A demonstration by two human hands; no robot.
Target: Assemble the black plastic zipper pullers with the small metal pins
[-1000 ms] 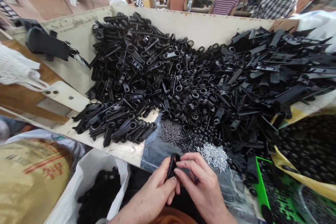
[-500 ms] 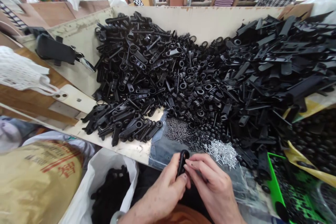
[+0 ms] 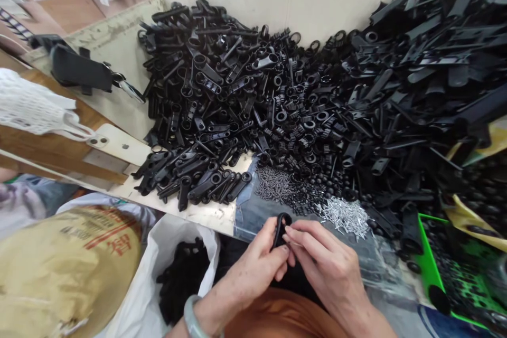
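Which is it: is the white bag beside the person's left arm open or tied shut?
Open. The white bag's mouth gapes wide, black parts visible inside. Beside it, the left hand and right hand pinch one black piece.

The left hand (image 3: 257, 266) and right hand (image 3: 328, 266) cover most of the black part (image 3: 278, 231) between them

A small black plastic part (image 3: 280, 228) is held upright between the fingertips of the left hand (image 3: 253, 272) and the right hand (image 3: 330, 266). Its rounded, looped top is seen just above the left thumb; its lower end is hidden behind the fingers of both hands.
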